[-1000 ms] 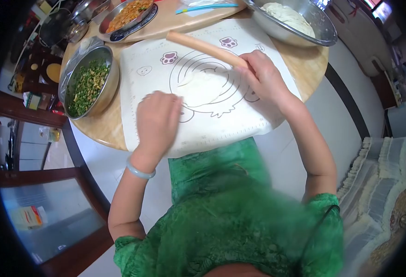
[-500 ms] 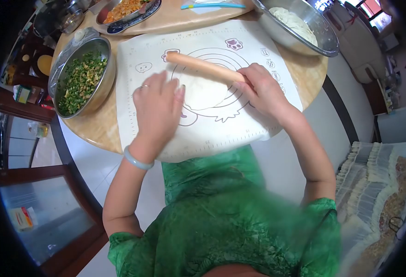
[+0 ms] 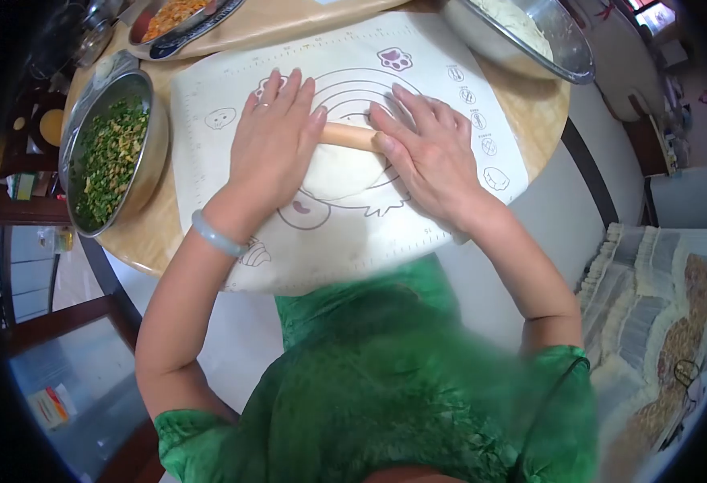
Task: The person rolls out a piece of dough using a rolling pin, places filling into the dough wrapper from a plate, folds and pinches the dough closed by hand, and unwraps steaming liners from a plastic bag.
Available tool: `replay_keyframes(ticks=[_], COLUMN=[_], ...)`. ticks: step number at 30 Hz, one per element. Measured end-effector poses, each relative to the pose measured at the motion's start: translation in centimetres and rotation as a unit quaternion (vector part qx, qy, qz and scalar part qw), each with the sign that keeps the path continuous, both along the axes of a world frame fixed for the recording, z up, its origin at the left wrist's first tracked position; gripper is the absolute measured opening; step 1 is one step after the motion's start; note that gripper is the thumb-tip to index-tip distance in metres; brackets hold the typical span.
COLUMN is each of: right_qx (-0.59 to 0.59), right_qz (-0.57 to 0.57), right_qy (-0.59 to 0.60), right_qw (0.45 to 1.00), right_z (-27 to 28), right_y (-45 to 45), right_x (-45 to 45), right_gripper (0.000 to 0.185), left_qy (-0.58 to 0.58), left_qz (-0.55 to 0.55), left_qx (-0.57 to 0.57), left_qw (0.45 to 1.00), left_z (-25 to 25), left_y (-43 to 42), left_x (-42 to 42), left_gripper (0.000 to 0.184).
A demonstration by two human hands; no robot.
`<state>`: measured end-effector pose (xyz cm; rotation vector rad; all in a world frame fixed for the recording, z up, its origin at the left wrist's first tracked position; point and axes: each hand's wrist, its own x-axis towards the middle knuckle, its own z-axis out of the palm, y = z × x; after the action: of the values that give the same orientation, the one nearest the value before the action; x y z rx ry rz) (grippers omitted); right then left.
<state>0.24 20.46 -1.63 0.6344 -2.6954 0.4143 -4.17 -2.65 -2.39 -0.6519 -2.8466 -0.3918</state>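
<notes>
A flattened sheet of dough [image 3: 339, 172] lies near the middle of the white printed mat [image 3: 329, 253], over its printed rings. Taking that sheet as the centre of the clock, the wooden rolling pin [image 3: 350, 137] lies across its twelve o'clock side. The two hands are apart, fingers extended rather than curled around the pin: the left hand [image 3: 275, 149] at ten o'clock covers one end, and the right hand [image 3: 432, 157] at nearly three rests over the other, its thumb by the wood. A ring [image 3: 264, 104] sits on a left finger, a pale bangle [image 3: 220, 233] at that wrist. Farther out on the round surface [image 3: 534, 121], a metal bowl [image 3: 158, 145] of chopped greens [image 3: 110, 165] stands at nine o'clock, and a larger bowl [image 3: 494, 44] with more dough [image 3: 518, 24] towards two. Between ten and eleven is a dish of orange-red food [image 3: 173, 18]. At six is the person's green garment [image 3: 345, 362].
</notes>
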Motion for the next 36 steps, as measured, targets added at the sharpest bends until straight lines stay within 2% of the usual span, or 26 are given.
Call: replay_keyframes(ticks=[5, 8, 11, 14, 17, 20, 23, 27, 31, 35, 36], right_qx=[0.076, 0.043, 0.055, -0.054, 0.015, -0.028, -0.077, -0.149, -0.227, -0.171, -0.136], right_qz=[-0.064, -0.100, -0.139, -0.055, 0.042, 0.055, 0.067, 0.060, -0.022, -0.088, -0.083], right_qy=[0.051, 0.011, -0.133, -0.071, -0.118, -0.099, -0.151, -0.282, -0.261, -0.179, -0.140], right_qw=[0.994, 0.994, 0.980, 0.994, 0.992, 0.993, 0.983, 0.946, 0.938, 0.965, 0.977], right_z=[-1.0, -1.6, -0.1, -0.4, 0.7, -0.4, 0.1, 1.2, 0.7, 1.5, 1.6], right_y=[0.1, 1.0, 1.4, 2.2, 2.1, 2.1, 2.9, 3.5, 4.2, 5.3, 5.3], right_x=[-3.7, -6.7, -7.9, -7.3, -4.9, -4.8, -5.6, -7.4, -8.9, -9.6, -9.5], right_gripper=[0.041, 0.044, 0.047, 0.046, 0.040, 0.034, 0.034, 0.034, 0.037, 0.037, 0.035], left_qy=[0.093, 0.068, 0.090, 0.091, 0.031, 0.011, 0.025, 0.001, 0.009, 0.017, 0.011], left_qz=[0.013, 0.036, 0.017, 0.018, -0.008, -0.152, -0.181, -0.169, -0.167, -0.174, -0.152], left_qx=[-0.043, -0.055, 0.074, 0.227, 0.099, 0.057, 0.034, 0.025, 0.019, 0.046, 0.108], left_qw=[0.995, 0.995, 0.993, 0.970, 0.995, 0.987, 0.982, 0.985, 0.986, 0.984, 0.982], left_z=[-0.7, -1.2, -3.0, 0.0, 3.1, 2.3, 0.7, 0.9, 1.2, 1.7, 1.6], left_y=[0.6, 1.1, 0.7, 0.3, -0.2, 0.7, 1.1, 1.1, 1.1, 1.2, 1.2], left_x=[-2.6, -5.2, -7.9, -4.4, 1.2, 4.7, 5.9, 6.4, 6.5, 6.1, 5.8], left_gripper=[0.055, 0.054, 0.055, 0.047, 0.040, 0.039, 0.043, 0.046, 0.047, 0.039, 0.035])
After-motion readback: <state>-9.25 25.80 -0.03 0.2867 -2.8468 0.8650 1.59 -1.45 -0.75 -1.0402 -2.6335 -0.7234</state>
